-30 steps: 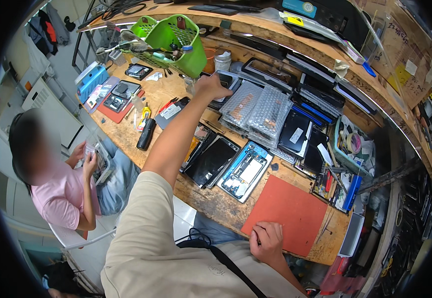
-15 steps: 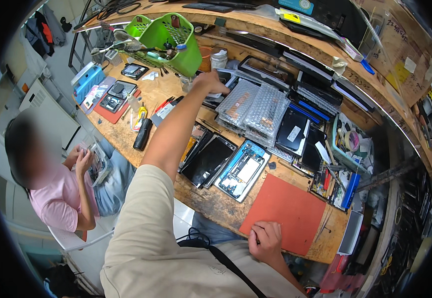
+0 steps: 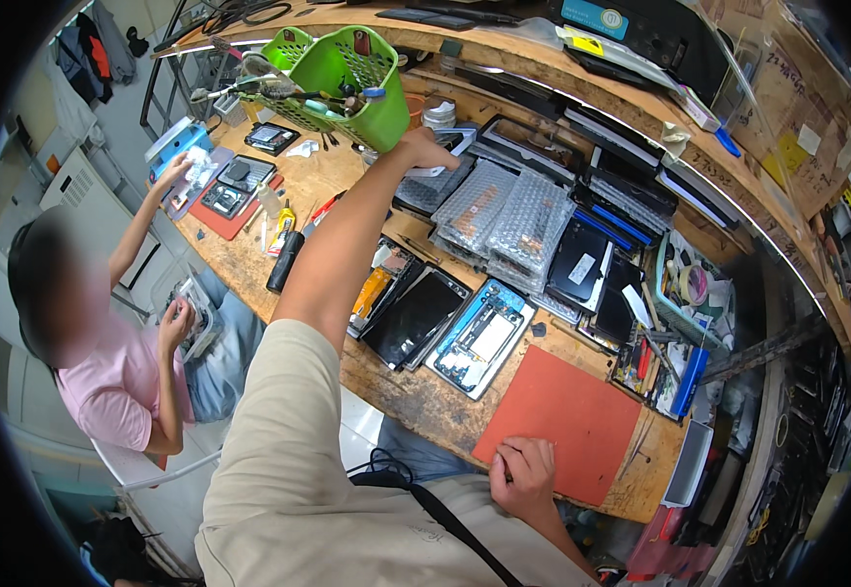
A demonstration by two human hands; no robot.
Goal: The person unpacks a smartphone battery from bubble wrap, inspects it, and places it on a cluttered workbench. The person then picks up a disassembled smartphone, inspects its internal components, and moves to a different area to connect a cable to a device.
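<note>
We're working at a wooden bench [image 3: 425, 406], curving from 10 o'clock round to 4. A co-worker [image 3: 117, 391] in a pink top is sitting between 8 and 9 o'clock, one arm reaching over the bench's far end. A green basket [image 3: 381, 122] is standing at 11 o'clock, with brushes sticking out. A red mat [image 3: 582, 411] is lying at 4 o'clock, by the near edge. Bubble-wrapped packets [image 3: 504, 210] are sitting stacked between 1 and 2 o'clock.

An opened gadget [image 3: 489, 333] is lying near centre, towards 4 o'clock, between the mat and a dark screen [image 3: 416, 318]. Progress, judging by the lie of things: it's showing bare innards, so opening looks done; closing isn't. The stack is sitting wrapped, so no unwrapping there.

A dark flat packet [image 3: 430, 194] is lying at 12 o'clock, just under our left hand [image 3: 424, 152]. There we're pointing the thumb right; the other fingers are hiding, so we can't tell grip or opening. Our right hand [image 3: 525, 474] is resting at 5 o'clock on the mat's near edge, fingers curling loosely; we can't tell if they're holding anything. Neither hand is touching the opened gadget.
</note>
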